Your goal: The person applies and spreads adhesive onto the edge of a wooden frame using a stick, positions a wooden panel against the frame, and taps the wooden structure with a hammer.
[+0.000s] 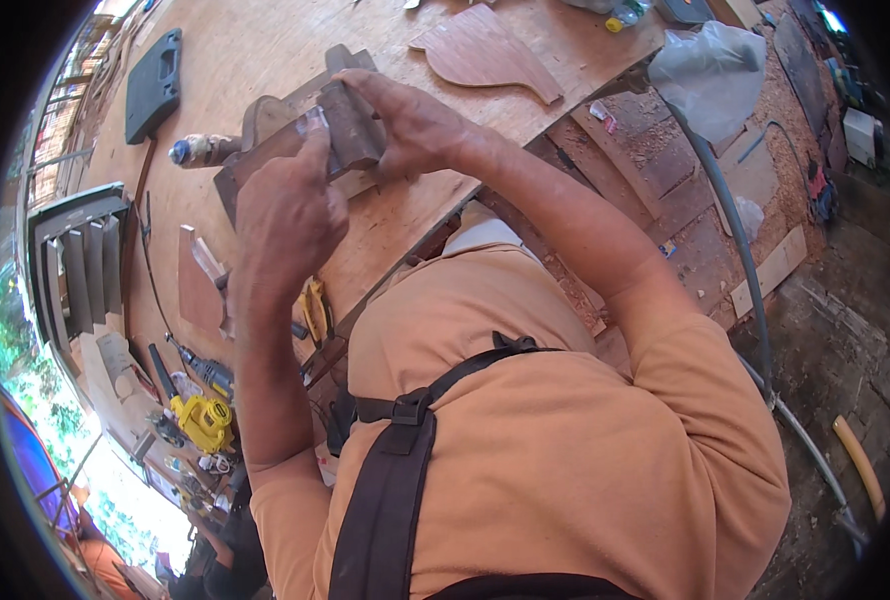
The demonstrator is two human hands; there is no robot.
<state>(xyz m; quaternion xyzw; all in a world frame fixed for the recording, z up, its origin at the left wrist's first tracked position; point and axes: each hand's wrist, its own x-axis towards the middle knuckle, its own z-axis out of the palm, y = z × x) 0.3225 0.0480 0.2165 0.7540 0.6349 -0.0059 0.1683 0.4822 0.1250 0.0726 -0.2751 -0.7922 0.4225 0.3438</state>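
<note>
Across the worktable lies a brown wooden piece made of a board with rounded, raised blocks. My right hand is wrapped round a dark, curved wooden block at its right side, thumb and fingers on opposite faces. Close beside it is my left hand, its index finger stretched toward the block and its other fingers curled. Something pale shows at that fingertip, but what the left fingers hold is hidden. A bottle with a blue cap lies against the piece's left end.
A dark plastic case and a curved-edge wooden panel lie on the table. To the left are a louvred frame and a yellow power tool. A grey hose and a plastic bag are at the right.
</note>
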